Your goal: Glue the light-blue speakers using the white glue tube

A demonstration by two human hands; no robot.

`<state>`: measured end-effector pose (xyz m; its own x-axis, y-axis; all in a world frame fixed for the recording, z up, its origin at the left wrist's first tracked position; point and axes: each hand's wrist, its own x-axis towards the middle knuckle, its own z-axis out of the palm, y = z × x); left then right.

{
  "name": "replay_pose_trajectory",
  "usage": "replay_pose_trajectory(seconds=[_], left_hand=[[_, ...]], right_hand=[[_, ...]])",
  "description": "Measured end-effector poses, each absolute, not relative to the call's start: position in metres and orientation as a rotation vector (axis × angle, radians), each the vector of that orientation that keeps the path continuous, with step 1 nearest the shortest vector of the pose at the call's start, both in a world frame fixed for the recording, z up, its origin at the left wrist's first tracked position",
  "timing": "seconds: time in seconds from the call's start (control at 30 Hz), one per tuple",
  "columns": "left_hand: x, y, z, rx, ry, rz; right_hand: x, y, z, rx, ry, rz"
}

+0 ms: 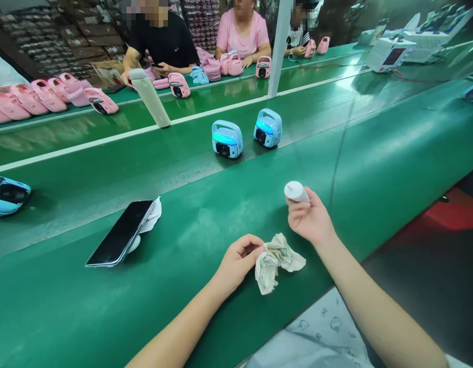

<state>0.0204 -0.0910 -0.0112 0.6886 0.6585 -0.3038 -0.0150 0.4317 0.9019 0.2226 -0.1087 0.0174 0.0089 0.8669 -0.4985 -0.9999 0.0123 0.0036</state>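
From the head view, the left hand (238, 260) pinches one crumpled, stained white cloth (276, 260) lying on the green worktop (205, 214). The right hand (309, 220) is closed around one small white bottle (296, 191), held just above the worktop. Two blue devices (227, 139) stand well beyond; one phone (120, 233) lies left.
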Motion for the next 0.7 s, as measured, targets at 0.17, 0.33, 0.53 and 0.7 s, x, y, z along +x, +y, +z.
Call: replay_pose_trajectory(seconds=[0.17,0.33,0.53,0.7], left_hand=[[0.013,-0.095,-0.002,1.196,0.704,0.306],[-0.003,-0.083,0.007,1.692,0.897,0.269],[-0.028,-0.044,0.001,1.595,1.314,0.464],[-0.014,0.049,0.016,1.86,1.459,0.864]], right_hand=[[0.213,-0.049,0.018,-0.491,0.314,1.603],[0.201,-0.012,0.007,-0.487,0.265,1.592],[0.212,-0.01,-0.009,-0.422,0.304,1.559],[0.211,-0.004,-0.015,-0.372,0.363,1.581]])
